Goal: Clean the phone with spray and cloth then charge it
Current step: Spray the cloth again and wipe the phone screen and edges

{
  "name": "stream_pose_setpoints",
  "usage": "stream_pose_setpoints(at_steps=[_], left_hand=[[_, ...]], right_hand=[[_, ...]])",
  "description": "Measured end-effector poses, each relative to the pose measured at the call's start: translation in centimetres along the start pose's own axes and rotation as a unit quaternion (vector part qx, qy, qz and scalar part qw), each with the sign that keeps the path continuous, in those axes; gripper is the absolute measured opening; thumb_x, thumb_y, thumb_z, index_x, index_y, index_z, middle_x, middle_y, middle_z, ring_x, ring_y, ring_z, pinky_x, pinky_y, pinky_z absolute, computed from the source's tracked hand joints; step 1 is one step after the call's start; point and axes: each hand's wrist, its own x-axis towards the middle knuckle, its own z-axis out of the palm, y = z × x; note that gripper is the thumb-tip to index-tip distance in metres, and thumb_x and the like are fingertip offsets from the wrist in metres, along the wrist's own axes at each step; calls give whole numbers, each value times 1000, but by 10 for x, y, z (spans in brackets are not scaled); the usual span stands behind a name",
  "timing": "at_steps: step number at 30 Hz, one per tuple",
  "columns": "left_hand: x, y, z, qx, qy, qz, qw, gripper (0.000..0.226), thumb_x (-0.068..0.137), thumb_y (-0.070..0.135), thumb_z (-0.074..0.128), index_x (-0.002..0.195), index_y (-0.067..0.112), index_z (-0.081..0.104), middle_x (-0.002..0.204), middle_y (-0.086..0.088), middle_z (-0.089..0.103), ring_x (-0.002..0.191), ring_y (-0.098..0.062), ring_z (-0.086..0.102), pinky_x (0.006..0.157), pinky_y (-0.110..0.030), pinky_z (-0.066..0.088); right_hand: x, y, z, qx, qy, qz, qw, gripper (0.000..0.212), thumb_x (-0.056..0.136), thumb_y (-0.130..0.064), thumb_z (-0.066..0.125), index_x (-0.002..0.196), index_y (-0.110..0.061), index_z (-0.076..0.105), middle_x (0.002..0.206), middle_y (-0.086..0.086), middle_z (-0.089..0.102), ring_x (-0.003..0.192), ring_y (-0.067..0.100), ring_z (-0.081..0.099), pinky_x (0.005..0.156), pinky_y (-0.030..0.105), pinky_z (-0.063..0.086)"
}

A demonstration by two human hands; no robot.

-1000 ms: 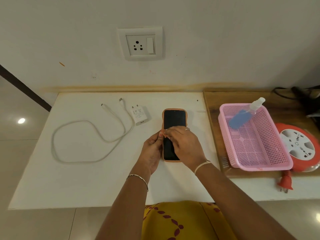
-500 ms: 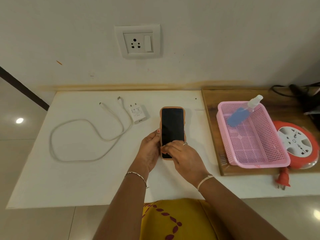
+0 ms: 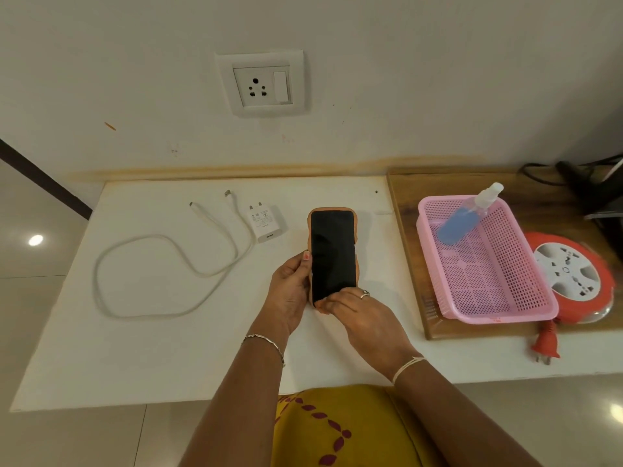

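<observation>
Head view: a slab-shaped phone (image 3: 333,256) with dark glossy screen and rounded orange case is gripped along its left edge by the left hand (image 3: 290,293); the right hand (image 3: 362,316) fingers are closed over its lower end, above the matte white surface (image 3: 101,348). A translucent spray bottle (image 3: 467,215) is seen lying in a perforated pink basket (image 3: 499,298); a coiled white cable (image 3: 148,264) and blocky charger (image 3: 264,222) are seen at left

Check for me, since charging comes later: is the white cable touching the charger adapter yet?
Apart. The head view shows the cable's two free ends lying on the table beside the adapter, with bare white surface between them.
</observation>
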Motion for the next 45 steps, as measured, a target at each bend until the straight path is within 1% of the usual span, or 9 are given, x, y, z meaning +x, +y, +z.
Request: stream_pose_setpoints(at_steps=[5, 8, 15, 22, 27, 30, 36, 38, 45], left_hand=[[0, -1, 1, 10, 4, 8, 1000, 23, 97, 27, 50, 99, 20, 72, 113, -6, 71, 105, -23, 66, 70, -22, 58], [1, -2, 1, 6, -4, 15, 1000, 24, 97, 27, 50, 96, 22, 73, 109, -2, 73, 103, -20, 68, 71, -21, 56], [1, -3, 1, -3, -1, 16, 1000, 23, 96, 28, 51, 102, 19, 71, 111, -3, 72, 101, -18, 69, 72, -22, 57], [3, -4, -1, -13, -10, 21, 1000, 25, 97, 25, 50, 108, 15, 70, 107, -4, 73, 97, -17, 70, 73, -23, 57], [6, -5, -2, 4, -6, 19, 1000, 31, 97, 26, 50, 119, 11, 65, 117, -6, 70, 108, -20, 66, 79, -25, 56], [7, -6, -1, 13, -1, 20, 1000, 27, 96, 26, 51, 114, 15, 68, 117, -5, 70, 110, -20, 65, 84, -27, 55], [8, -8, -2, 10, 7, 20, 1000, 24, 95, 26, 53, 109, 18, 70, 114, -2, 72, 108, -19, 67, 81, -26, 56], [8, -8, -2, 8, 7, 21, 1000, 25, 95, 25, 54, 112, 15, 69, 115, -4, 71, 109, -20, 66, 85, -28, 54], [5, -5, -3, -4, -17, 27, 999, 25, 97, 17, 49, 114, 7, 65, 106, -9, 71, 95, -19, 69, 76, -24, 56]], right_hand=[[-10, 9, -7, -16, 7, 31, 999, 46, 65, 10, 78, 103, -14, 72, 100, -1, 71, 94, 15, 65, 84, 19, 48], [-13, 13, -8, -12, 13, 43, 999, 40, 69, 9, 75, 103, -12, 72, 101, 0, 70, 95, 16, 65, 84, 21, 49], [3, 19, -12, -26, 40, 87, 995, 37, 72, 7, 74, 104, -12, 72, 100, 0, 70, 94, 16, 63, 83, 20, 48], [52, 34, -26, -34, 57, 120, 991, 26, 80, -2, 71, 105, -7, 70, 100, 8, 70, 95, 25, 63, 87, 33, 51], [80, 46, -32, -51, 69, 125, 988, 31, 81, 5, 66, 109, -9, 68, 104, 8, 68, 99, 25, 61, 89, 35, 49], [95, 52, -35, -77, 63, 139, 985, 31, 82, 2, 66, 110, -11, 67, 105, 6, 67, 100, 24, 59, 89, 32, 48], [105, 55, -36, -90, 61, 123, 987, 30, 82, 4, 63, 109, -10, 66, 106, 7, 66, 100, 24, 58, 87, 32, 48], [100, 53, -36, -74, 52, 109, 990, 33, 82, 5, 63, 110, -12, 66, 106, 5, 66, 101, 24, 59, 86, 32, 49], [44, 26, -17, -46, -43, 13, 998, 45, 72, -2, 76, 113, -16, 64, 109, 0, 66, 102, 19, 61, 87, 30, 50]])
